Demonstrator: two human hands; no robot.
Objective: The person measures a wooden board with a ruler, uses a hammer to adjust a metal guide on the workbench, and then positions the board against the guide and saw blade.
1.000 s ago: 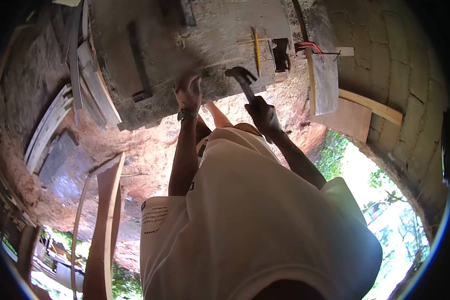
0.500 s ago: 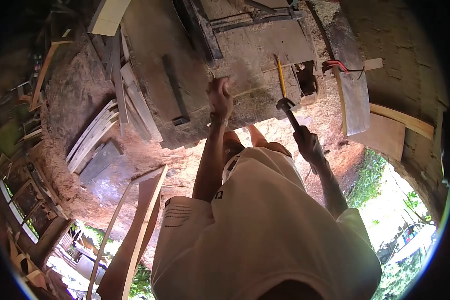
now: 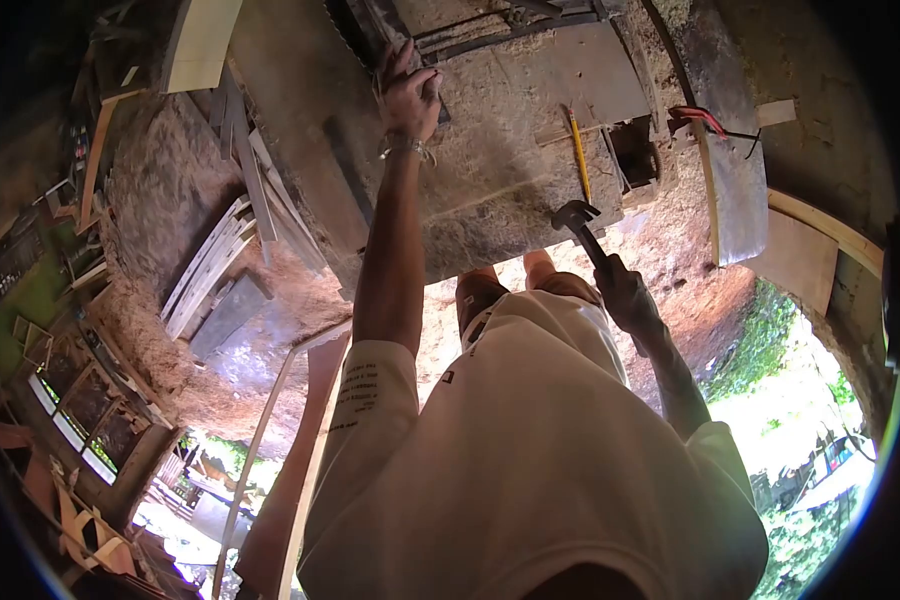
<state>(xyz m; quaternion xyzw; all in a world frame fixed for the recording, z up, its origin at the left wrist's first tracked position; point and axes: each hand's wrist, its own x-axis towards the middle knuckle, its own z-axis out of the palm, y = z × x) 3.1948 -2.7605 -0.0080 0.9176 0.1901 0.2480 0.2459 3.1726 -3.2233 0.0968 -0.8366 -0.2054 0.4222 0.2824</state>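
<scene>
My left hand (image 3: 410, 100) reaches over the wooden workbench (image 3: 500, 130), fingers apart, at the near end of a long dark piece with a jagged edge (image 3: 355, 35). The fingertips appear to touch that piece; whether they grip it cannot be made out. My right hand (image 3: 625, 300) is wrapped around the handle of a claw hammer (image 3: 577, 218), held near the bench's front edge with its head upward in view. A yellow pencil (image 3: 578, 155) lies on the bench beyond the hammer head, beside a rectangular hole (image 3: 636, 152).
A dark strip (image 3: 347, 165) lies on the bench's left side. Stacked boards (image 3: 205, 265) rest on the sawdust-covered ground at left. A frame of thin wood (image 3: 260, 440) stands close on my left. A red-handled item (image 3: 705, 120) lies at the right.
My left hand has moved forward and slightly left across the bench, to the dark jagged-edged piece. The right hand still holds the hammer in nearly the same place. The view has shifted slightly.
</scene>
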